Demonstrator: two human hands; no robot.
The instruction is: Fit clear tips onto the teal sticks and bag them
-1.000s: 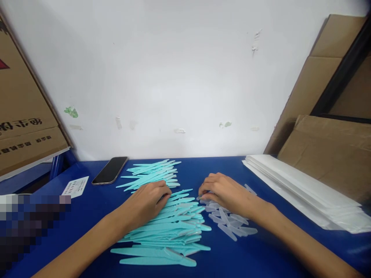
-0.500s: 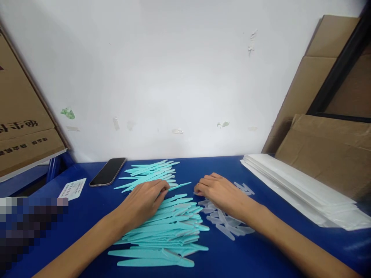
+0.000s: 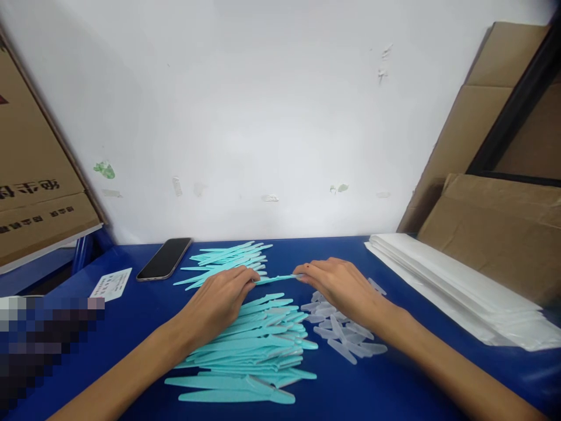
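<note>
My left hand (image 3: 219,298) pinches the near end of one thin turquoise plastic stick (image 3: 275,279) just above the blue table (image 3: 394,374). My right hand (image 3: 339,283) pinches the stick's other end, where a small clear cap seems to sit, though it is too small to be sure. Under my left hand lies a big loose pile of turquoise sticks (image 3: 258,351). A second, neater bunch of turquoise sticks (image 3: 228,260) lies behind it. Several clear plastic caps (image 3: 346,336) are scattered under my right wrist.
A dark phone (image 3: 164,258) and a white card (image 3: 113,283) lie at the back left. A stack of white plastic sleeves (image 3: 456,289) runs along the right, with cardboard sheets (image 3: 499,228) behind. A cardboard box (image 3: 35,175) stands at the left, against a white wall.
My left hand lifted one turquoise stick out of the pile. My right hand left the clear caps and moved left and up to meet the stick's tip.
</note>
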